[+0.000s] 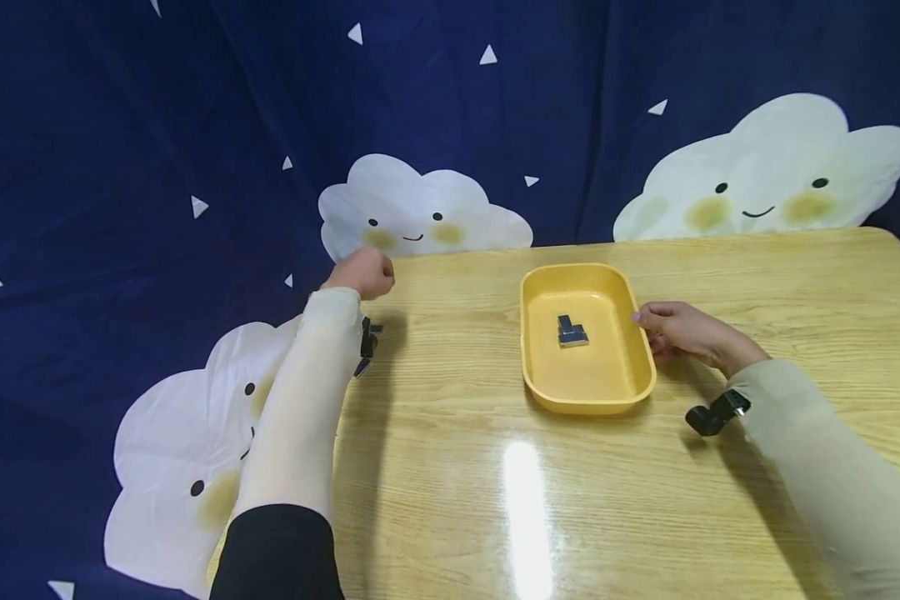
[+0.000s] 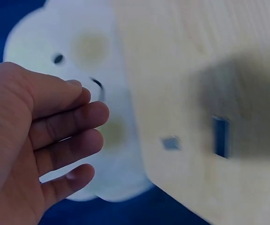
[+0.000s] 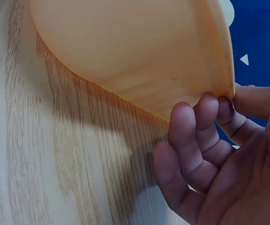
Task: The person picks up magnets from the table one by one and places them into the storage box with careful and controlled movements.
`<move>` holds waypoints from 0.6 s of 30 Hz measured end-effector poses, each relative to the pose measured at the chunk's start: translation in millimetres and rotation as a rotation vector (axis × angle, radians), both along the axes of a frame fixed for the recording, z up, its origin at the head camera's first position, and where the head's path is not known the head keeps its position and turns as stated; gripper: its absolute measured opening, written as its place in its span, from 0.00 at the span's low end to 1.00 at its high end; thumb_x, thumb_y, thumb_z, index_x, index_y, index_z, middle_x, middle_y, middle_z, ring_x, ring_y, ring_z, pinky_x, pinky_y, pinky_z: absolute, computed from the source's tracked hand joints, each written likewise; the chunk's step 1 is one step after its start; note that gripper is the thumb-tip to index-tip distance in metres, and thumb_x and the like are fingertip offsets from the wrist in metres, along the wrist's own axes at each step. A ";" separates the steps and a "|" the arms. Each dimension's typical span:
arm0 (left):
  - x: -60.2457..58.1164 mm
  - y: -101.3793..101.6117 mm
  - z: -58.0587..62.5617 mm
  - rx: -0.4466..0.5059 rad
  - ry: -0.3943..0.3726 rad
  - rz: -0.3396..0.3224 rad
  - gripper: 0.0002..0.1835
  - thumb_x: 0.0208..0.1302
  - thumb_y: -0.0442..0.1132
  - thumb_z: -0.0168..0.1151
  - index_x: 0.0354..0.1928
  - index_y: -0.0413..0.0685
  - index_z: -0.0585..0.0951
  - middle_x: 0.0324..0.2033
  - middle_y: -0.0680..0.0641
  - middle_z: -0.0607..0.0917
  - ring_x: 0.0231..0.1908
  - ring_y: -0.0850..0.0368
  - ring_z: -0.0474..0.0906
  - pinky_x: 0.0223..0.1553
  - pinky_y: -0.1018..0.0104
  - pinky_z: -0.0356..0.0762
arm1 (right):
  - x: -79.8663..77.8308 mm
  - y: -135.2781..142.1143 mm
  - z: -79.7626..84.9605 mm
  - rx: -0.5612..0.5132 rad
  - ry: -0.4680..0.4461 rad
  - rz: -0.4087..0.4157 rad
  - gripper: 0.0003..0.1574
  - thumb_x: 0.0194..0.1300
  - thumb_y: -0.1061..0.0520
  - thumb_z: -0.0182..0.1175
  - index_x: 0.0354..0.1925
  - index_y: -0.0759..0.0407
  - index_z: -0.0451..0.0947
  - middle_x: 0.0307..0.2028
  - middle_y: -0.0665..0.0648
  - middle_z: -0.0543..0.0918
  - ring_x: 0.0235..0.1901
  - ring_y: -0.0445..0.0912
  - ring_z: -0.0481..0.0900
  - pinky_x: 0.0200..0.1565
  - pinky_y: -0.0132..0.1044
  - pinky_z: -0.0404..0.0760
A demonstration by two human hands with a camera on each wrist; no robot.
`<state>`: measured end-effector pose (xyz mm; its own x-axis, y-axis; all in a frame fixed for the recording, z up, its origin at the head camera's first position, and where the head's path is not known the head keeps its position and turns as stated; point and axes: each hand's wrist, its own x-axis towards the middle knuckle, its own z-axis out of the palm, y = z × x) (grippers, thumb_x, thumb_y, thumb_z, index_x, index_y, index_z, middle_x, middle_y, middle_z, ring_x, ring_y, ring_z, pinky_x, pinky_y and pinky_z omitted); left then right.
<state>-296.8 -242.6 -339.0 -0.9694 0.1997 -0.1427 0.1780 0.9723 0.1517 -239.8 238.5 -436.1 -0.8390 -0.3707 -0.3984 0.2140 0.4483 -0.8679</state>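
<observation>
A yellow plastic tray (image 1: 588,392) with rounded corners lies over the table to the right of centre. Several small dark blue rectangular blocks (image 1: 572,335) are grouped inside it. My right hand (image 1: 690,333) pinches the tray's right rim, thumb above and fingers curled below the wall; the right wrist view shows the tray wall (image 3: 130,75) between them. Over the far left table edge, my left hand (image 1: 363,273) hovers with loosely curled fingers (image 2: 81,117) and nothing visible in them. A dark blue piece (image 2: 221,136) and a small grey-blue piece (image 2: 171,143) appear on the table beside it.
The light wooden table (image 1: 450,467) carries a bright glare strip near the front. Behind it and along its left side hangs a navy curtain (image 1: 217,108) printed with white clouds and triangles. A black wrist camera (image 1: 718,412) juts from the right sleeve.
</observation>
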 end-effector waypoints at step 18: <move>-1.1 -40.0 -70.6 -0.030 -0.011 0.254 0.21 0.63 0.36 0.48 0.56 0.46 0.80 0.57 0.39 0.79 0.55 0.39 0.76 0.55 0.42 0.74 | 2.3 -0.6 2.7 0.006 0.003 0.008 0.18 0.79 0.46 0.44 0.37 0.57 0.69 0.29 0.49 0.73 0.30 0.41 0.78 0.36 0.39 0.81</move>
<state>-298.0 -282.7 -409.6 -0.9863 -0.0547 -0.1558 -0.0743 0.9897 0.1228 -237.5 237.9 -433.4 -0.8371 -0.3756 -0.3976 0.2072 0.4550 -0.8661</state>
